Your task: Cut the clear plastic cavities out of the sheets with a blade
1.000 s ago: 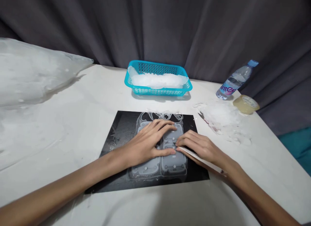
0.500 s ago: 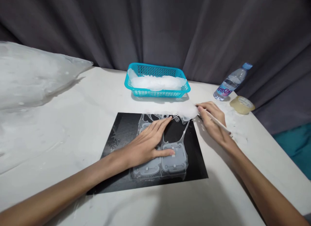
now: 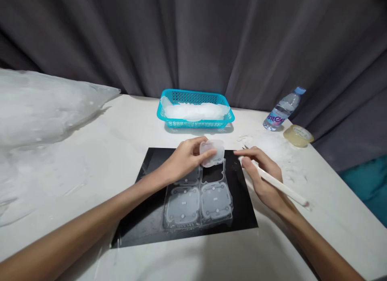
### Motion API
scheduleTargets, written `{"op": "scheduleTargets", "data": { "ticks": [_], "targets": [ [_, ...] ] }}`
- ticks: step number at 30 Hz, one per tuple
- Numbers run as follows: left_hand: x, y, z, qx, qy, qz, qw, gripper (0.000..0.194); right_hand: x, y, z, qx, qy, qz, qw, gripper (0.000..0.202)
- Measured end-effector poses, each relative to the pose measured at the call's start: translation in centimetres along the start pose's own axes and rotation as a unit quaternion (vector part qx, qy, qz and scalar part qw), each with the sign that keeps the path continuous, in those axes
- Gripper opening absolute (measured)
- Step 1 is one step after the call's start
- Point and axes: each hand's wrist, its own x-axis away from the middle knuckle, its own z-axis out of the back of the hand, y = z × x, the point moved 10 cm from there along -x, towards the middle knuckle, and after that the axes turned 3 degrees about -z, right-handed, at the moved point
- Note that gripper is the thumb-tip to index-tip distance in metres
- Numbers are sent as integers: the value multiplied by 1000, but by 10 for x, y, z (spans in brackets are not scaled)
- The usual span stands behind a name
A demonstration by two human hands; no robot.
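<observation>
My left hand pinches a translucent rounded-square piece between thumb and fingers, tilted up over the top of a black board. Below it on the board lies a clear moulded sheet with rounded-square sections and an open gap at its upper right. A white-handled tool with a thin dark tip is gripped in my right hand, just right of the board, its tip pointing up and away. The two hands are apart.
A turquoise basket behind the board holds a heap of translucent white pieces. A water bottle and a tape roll stand at the back right. At the left lies a large, full plastic bag; white scraps lie near the bottle.
My left hand has risen from lying flat on the sheet and now holds a piece. My right hand has moved slightly down. Loose white film by the board's top edge is gone.
</observation>
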Motion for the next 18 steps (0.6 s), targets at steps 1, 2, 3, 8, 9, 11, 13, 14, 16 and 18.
{"op": "scheduleTargets", "data": {
  "ticks": [1, 2, 3, 8, 9, 11, 13, 14, 16, 18],
  "targets": [
    [2, -5, 0, 53, -6, 26, 998, 33, 3, -1, 2, 16, 16, 5, 1000, 44],
    [6, -9, -2, 102, -18, 51, 993, 32, 5, -1, 2, 37, 28, 9, 999, 53],
    [10, -14, -5, 143, -32, 75, 986, 32, 6, -1, 1, 56, 39, 13, 998, 59],
    [30, -29, -14, 243, -62, 163, 954, 34, 6, 23, -23, 38, -3, -75, 996, 31],
    [32, -30, -15, 254, -62, 170, 950, 34, 6, 27, -34, 40, -40, -91, 994, 26],
    [34, -32, -16, 267, -59, 176, 946, 35, 8, 27, -55, 59, -107, -93, 988, 20],
    [35, -33, -16, 266, -60, 173, 946, 34, 8, 23, -67, 51, -134, -74, 987, 17],
    [35, -33, -16, 263, -60, 169, 948, 33, 8, 21, -70, 31, -135, -66, 988, 16],
    [35, -34, -16, 257, -62, 159, 951, 34, 6, 17, -71, -17, -122, -52, 991, 15],
    [35, -33, -16, 248, -68, 149, 955, 36, 5, 18, -69, -48, -109, -46, 992, 11]
  ]
}}
